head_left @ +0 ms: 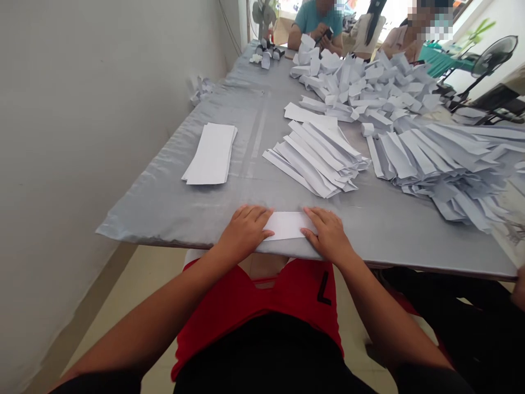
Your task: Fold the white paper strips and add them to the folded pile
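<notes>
A white paper strip lies crosswise on the grey-covered table close to its front edge. My left hand grips its left end, fingers along the far side and thumb at the near side. At the right end my right hand has the same grip. Both palms hide the strip's ends, and I cannot tell whether it is folded. Just beyond the hands is a fanned pile of folded paper strips. A neat stack of flat white sheets sits farther left.
Folded strips form a larger pile on the right, and a tall heap of loose folded papers rises behind. A wall borders the left. Two people sit at the far end. Another person's hand shows at the right edge.
</notes>
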Demonstrator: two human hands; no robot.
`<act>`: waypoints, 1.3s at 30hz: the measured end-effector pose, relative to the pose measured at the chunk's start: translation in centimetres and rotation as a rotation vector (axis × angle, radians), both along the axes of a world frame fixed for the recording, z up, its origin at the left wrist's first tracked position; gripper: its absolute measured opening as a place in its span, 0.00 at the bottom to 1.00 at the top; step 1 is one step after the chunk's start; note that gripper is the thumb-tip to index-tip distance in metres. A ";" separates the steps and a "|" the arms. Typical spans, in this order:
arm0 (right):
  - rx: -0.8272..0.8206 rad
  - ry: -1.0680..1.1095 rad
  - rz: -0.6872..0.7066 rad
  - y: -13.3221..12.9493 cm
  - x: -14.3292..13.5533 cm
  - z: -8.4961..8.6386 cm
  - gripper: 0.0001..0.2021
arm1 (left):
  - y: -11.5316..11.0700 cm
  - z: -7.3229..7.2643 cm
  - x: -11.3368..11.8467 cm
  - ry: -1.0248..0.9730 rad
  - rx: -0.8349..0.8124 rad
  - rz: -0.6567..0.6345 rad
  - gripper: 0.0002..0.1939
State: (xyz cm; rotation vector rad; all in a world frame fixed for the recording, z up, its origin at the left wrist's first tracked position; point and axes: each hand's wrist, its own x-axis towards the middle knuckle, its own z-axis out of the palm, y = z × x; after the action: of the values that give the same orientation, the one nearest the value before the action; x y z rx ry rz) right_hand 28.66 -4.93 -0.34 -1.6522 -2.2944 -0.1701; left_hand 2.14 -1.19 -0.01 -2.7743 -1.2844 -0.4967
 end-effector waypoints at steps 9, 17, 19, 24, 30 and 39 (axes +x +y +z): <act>0.080 -0.015 0.039 -0.7 -0.5 0.5 0.16 | -1.9 0.7 0.3 0.021 0.103 -0.052 0.18; 0.104 0.020 0.149 -0.7 -0.4 0.1 0.16 | -2.5 -0.9 0.0 -0.093 0.204 -0.174 0.16; 0.104 0.021 0.156 -0.7 -0.3 -0.1 0.16 | -2.4 -1.0 0.0 -0.129 0.220 -0.201 0.14; 0.062 0.069 0.144 -0.7 -0.2 -0.4 0.16 | -2.4 -1.0 -0.2 -0.155 0.176 -0.198 0.14; 0.007 0.091 0.138 -0.6 0.0 -0.4 0.16 | -2.7 -1.1 -0.2 -0.151 0.131 -0.154 0.16; -0.086 0.082 0.258 -1.1 -4.0 1.4 0.19 | -2.8 -1.4 -0.2 -0.136 0.106 -0.115 0.18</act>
State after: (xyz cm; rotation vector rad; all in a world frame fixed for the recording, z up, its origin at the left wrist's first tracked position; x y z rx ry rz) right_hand 24.68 -6.02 1.06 -1.3564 -2.4540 0.0540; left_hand 1.93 -3.98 -1.41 -2.7789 -1.0895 -0.7494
